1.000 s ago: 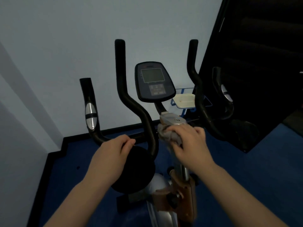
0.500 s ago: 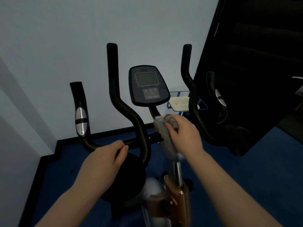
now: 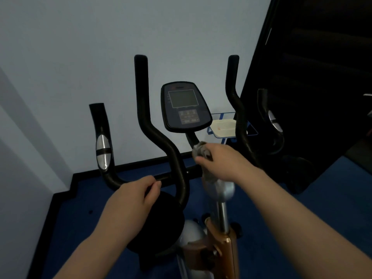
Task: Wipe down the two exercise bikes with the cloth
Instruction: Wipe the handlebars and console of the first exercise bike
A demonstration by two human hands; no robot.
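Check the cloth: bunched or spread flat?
Bunched. The cloth is wadded in the right hand, pressed on the stem under the console.

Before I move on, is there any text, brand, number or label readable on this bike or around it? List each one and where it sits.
None can be read.
Console: a small reddish mark and dark lettering above the screen, too blurred to read.
Console screen: blank, no digits showing.
Console buttons: markings too small to read.
White tray behind the bike: a faint reddish spot, not legible as text.
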